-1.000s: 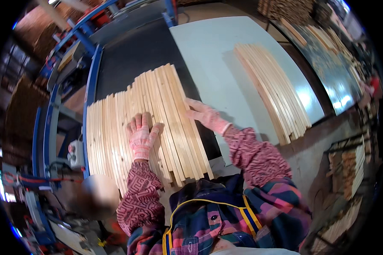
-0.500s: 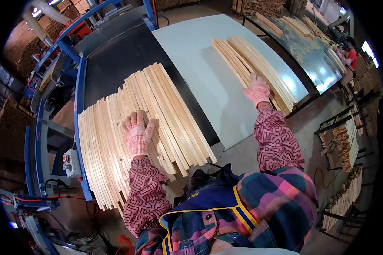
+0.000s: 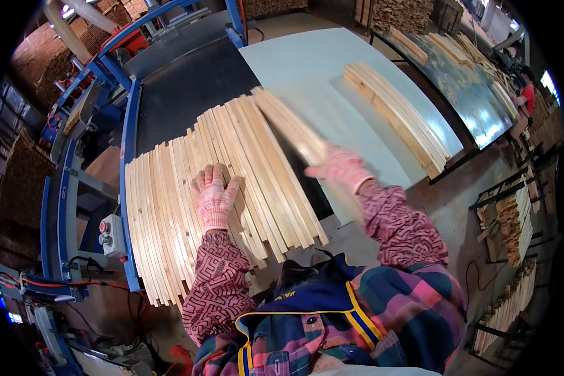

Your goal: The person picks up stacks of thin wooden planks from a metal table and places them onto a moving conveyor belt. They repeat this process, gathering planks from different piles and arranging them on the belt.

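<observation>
A wide row of pale wooden strips (image 3: 160,200) lies side by side, partly over a black belt (image 3: 188,81). My left hand (image 3: 214,195), in a pink-and-white glove, rests flat on these strips with its fingers spread. In its matching glove, my right hand (image 3: 344,168) grips a small bundle of wooden strips (image 3: 289,121). That bundle sits slantwise at the right side of the row, its far end close to the row's edge. Motion smears the right hand and the bundle's near end, so its exact grip is unclear.
A second stack of strips (image 3: 401,116) lies on the pale smooth tabletop (image 3: 294,59). Blue machine framing (image 3: 130,138) with a button box (image 3: 111,235) borders the left side. A dark table (image 3: 457,81) bearing more wood stands far right, near another person (image 3: 526,97). Racks (image 3: 514,219) hold wood at right.
My right hand has swung left from the stack on the pale tabletop, carrying a bundle of strips to the row's right edge. My left hand stays on the row. The view has shifted slightly.
</observation>
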`<state>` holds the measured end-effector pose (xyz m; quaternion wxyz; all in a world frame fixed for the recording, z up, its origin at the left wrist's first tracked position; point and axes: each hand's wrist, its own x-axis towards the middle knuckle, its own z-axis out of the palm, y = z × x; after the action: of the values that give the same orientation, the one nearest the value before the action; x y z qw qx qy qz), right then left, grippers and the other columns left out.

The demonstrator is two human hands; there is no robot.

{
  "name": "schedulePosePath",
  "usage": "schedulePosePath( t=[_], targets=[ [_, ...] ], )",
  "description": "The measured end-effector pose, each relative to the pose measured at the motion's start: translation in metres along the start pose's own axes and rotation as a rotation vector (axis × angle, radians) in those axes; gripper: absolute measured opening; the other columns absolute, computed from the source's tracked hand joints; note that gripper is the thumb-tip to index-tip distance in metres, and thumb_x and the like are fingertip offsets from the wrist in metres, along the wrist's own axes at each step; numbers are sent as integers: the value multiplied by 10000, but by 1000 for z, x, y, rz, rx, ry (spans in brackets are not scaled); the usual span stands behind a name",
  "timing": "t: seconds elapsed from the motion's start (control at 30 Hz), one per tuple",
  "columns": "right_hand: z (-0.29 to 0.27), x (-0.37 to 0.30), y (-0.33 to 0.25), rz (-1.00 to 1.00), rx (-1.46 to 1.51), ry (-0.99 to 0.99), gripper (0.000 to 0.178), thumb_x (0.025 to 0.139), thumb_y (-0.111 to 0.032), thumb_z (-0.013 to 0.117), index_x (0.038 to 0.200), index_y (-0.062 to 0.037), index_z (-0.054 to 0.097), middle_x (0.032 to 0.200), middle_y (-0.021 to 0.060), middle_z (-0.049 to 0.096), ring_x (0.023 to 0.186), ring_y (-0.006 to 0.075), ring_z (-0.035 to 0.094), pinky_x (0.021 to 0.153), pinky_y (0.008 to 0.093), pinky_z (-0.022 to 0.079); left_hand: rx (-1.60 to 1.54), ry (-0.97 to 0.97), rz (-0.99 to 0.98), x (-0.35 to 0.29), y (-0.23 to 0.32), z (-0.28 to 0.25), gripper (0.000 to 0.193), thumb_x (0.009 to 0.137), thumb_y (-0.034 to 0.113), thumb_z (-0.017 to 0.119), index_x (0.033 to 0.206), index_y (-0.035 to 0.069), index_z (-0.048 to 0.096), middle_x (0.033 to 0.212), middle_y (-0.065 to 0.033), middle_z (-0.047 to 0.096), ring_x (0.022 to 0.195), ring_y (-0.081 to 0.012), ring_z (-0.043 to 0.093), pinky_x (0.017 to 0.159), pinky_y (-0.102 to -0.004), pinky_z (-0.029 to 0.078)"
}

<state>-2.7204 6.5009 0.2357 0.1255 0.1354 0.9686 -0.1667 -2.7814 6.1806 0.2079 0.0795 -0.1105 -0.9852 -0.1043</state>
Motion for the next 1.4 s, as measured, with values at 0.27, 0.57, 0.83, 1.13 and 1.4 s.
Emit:
schedulePosePath(
  t=[0.27,0.57,0.83,1.13,1.4],
  targets=[
    [53,21,50,-2,316,4,824,903,-643,542,1428,-11,481,1348,208,589,1248,357,561,1079,455,395,-49,62,64,3,9,1,600,893,526,590,1332,119,552,1437,-87,494,1374,-311,378,1177,-459,222],
    [46,22,83,53,961,-28,773,760,-551,786,1297,-17,627,1287,189,630,1203,286,570,1052,362,407,-491,12,-80,-21,-27,-12,651,890,403,663,1435,89,497,1502,-151,446,1404,-354,349,1169,-483,258],
    [36,19,49,-42,605,6,749,873,-577,613,1328,16,575,1284,216,619,1171,346,587,1035,396,423,170,38,-44,-121,-83,-45,637,883,466,572,1363,55,497,1364,-178,470,1303,-381,372,1124,-492,276],
    [31,1,79,-133,733,-24,556,906,-419,627,1179,65,645,1062,180,705,989,261,671,856,377,497,197,97,-226,-140,-147,-63,779,905,536,560,1522,113,339,1573,-164,324,1474,-375,221,1223,-470,111],
    [35,-15,100,161,-153,331,488,864,-446,570,996,11,678,982,289,664,975,482,617,839,514,484,532,363,-508,-114,-289,-135,635,860,518,579,1357,130,497,1392,-76,499,1353,-318,373,1135,-458,220]
  ],
)
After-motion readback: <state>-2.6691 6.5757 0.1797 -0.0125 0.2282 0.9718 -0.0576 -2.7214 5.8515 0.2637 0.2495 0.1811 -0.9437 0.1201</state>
